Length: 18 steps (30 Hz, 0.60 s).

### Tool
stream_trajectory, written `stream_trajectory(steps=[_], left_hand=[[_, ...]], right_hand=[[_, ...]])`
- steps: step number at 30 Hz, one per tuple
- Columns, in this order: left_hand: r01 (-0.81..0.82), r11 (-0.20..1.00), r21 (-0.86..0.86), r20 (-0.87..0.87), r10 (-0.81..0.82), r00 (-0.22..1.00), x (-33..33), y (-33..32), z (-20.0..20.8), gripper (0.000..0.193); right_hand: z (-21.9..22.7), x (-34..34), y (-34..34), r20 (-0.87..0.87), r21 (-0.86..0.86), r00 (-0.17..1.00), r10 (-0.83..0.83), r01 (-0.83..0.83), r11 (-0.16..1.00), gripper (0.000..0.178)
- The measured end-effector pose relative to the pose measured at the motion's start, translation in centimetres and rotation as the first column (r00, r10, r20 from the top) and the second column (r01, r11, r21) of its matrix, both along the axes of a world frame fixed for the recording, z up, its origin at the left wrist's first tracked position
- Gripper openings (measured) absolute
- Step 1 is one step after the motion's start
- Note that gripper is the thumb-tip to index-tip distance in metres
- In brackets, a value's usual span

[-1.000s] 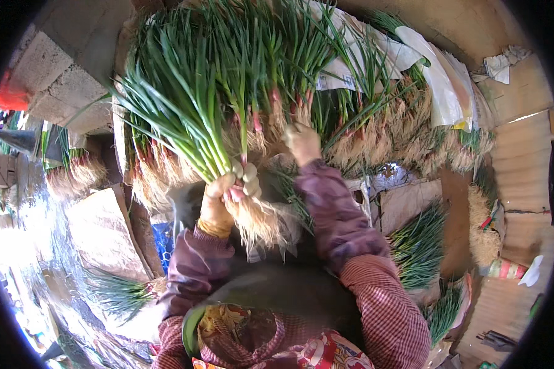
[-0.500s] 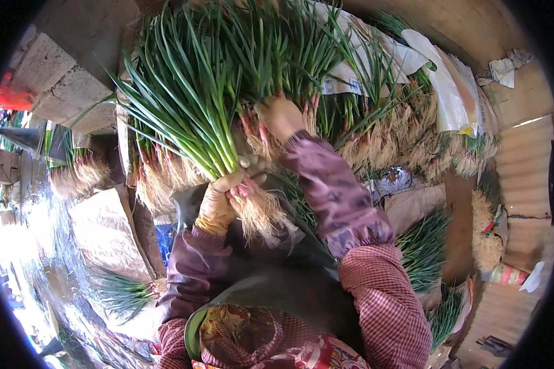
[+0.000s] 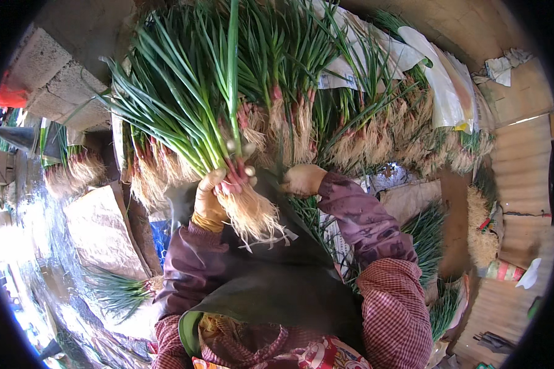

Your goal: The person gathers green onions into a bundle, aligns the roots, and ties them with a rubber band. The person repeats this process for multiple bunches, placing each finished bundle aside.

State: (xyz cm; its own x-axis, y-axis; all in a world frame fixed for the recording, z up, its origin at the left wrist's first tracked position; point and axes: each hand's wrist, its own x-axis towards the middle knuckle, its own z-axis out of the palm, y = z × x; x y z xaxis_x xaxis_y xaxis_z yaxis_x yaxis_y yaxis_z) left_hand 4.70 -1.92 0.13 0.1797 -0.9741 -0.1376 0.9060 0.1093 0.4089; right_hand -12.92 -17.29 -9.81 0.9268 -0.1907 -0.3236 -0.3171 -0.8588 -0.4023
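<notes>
My left hand, in a yellowish glove, is closed round a bunch of green onions just above their pale roots. The long green leaves fan up and to the left, with one thick stalk standing nearly upright. To the right of the bunch, my right hand is curled closed; what lies in its fingers, if anything, is hidden. Beyond both hands a row of more green onions lies with pinkish stems and shaggy roots toward me.
White plastic sheeting partly covers the onions at the far right. More onions lie at the right and on the left. Concrete blocks stand at the far left. A dark apron covers my lap.
My right hand has come back from the onion row, toward me and slightly right. The left hand's bunch has tipped a little, and an upright stalk now shows in it.
</notes>
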Motion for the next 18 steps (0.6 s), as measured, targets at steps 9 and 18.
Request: stream_trajectory(steps=[9,18], left_hand=[[0.111,0.987,-0.116,-0.068,-0.119,0.991,-0.1,-0.2,0.7,0.047],[0.070,0.979,0.193,0.251,-0.118,0.961,0.4,-0.5,-4.9,0.028]], right_hand=[[6.6,12.2,-9.6,0.262,-0.324,0.814,-0.519,0.580,0.747,0.033],[7.2,6.9,-4.8,-0.011,0.710,0.681,-0.733,0.521,0.474,0.044]])
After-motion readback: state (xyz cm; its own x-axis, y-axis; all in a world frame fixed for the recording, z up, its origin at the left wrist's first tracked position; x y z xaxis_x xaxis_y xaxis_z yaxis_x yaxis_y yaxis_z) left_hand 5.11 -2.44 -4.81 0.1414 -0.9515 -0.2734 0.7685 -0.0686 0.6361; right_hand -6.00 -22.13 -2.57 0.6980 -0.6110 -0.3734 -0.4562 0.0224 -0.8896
